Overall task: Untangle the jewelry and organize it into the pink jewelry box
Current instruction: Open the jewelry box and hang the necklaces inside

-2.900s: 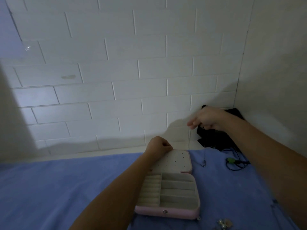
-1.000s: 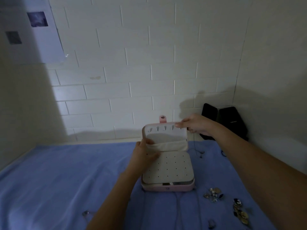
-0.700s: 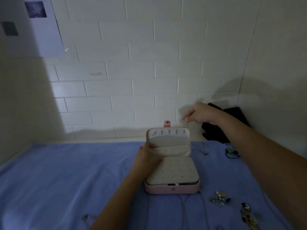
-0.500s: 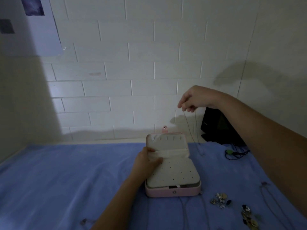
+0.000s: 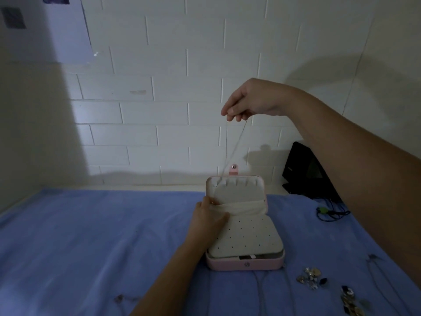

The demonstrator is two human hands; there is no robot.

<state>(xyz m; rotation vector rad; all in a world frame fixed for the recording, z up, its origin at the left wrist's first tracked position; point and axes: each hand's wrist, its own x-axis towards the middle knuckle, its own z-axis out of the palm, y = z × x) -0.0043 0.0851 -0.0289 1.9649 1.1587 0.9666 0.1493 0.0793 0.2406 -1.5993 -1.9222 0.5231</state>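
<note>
Head view, the only one we have. Our right hand [image 5: 250, 101] is raised above the far side of the pink jewelry box [image 5: 246, 265]. Thumb and forefinger pinch the necklace [image 5: 235, 147], w/ the other fingers curled under. Both strands drop down and left to the upright lid [image 5: 237, 190] and seem to meet at the leftmost hook in the row along its top edge. It's too thin and dim to tell if it's seated.

Our left hand [image 5: 209, 217] is at the box's left side. Its thumb lies over the lid pocket [image 5: 241, 207] and the fingers grip that end, holding the band and steadying the lid.

The step in hand looks like hanging the chain on the hook.
- Hold both strands taut and lower slowly, so the loop settles behind the hook and doesn't spring off.
- Hold the pocket open w/ the left hand, then feed the slack and pendant end in.
- Don't yank, since the lid could tip.

More chains [image 5: 262, 290] lie on the blue cloth [image 5: 91, 236] just near of the box. Loose pieces [image 5: 312, 277] sit near right.
</note>
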